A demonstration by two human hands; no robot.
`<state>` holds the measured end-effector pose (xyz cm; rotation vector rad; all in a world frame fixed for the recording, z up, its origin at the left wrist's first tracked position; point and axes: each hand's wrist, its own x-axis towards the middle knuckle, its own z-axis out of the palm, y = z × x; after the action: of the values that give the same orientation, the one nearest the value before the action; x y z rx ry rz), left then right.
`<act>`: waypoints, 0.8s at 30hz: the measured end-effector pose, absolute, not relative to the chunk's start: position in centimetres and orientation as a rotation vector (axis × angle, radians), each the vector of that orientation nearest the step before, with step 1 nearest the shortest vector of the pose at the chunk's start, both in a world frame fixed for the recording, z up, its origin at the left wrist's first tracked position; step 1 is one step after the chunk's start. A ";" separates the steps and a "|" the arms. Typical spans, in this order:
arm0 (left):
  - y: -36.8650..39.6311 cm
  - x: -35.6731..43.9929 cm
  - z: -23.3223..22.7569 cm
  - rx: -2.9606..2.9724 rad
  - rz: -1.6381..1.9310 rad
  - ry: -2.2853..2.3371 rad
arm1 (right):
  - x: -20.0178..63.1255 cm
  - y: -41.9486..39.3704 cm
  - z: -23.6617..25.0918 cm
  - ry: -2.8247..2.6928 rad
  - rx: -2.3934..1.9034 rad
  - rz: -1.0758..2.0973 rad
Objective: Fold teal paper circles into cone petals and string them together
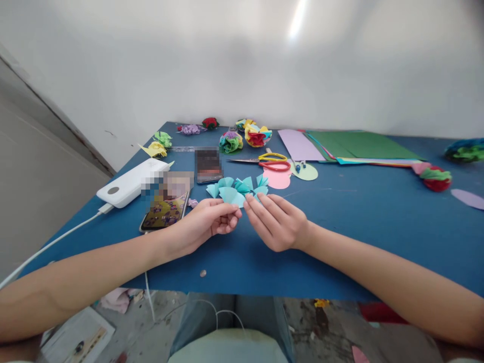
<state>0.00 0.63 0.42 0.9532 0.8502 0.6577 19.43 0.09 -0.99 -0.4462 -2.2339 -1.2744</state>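
Observation:
Turquoise paper petals point(231, 195), folded and fanned out in several pieces, are in front of me over the blue table. My left hand point(212, 219) pinches the near edge of a petal between thumb and forefinger, its other fingers curled. From the other side my right hand point(279, 222) has its fingers pressed together on the paper's near right edge; its thumb is hidden. Just beyond the petals lie scissors point(274, 162) with red and yellow handles, partly on pink paper circles point(280, 180). A pale green paper circle point(307, 171) lies beside them.
Left on the blue table point(325, 227) are a white power bank point(132, 184) with a cable, a lit phone point(164, 209) and a dark phone point(208, 165). Crumpled paper flowers point(257, 136) line the back. Coloured sheets point(363, 144) are stacked at back right, a red-green flower point(434, 178) farther right.

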 end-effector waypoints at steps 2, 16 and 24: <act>0.6 0.0 0.2 0.964 0.665 0.848 | 19.3 0.0 -0.9 -2.236 -0.464 -1.243; 0.8 -0.2 0.1 0.978 0.647 0.830 | 19.2 -0.1 -0.9 -2.254 -0.474 -1.210; 1.0 0.0 -0.1 0.998 0.646 0.864 | 19.0 0.1 -1.4 -2.267 -0.493 -1.248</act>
<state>-0.05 1.03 -0.13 0.9985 0.8639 0.6462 19.00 0.06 -1.35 -0.4933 -2.2665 -1.2475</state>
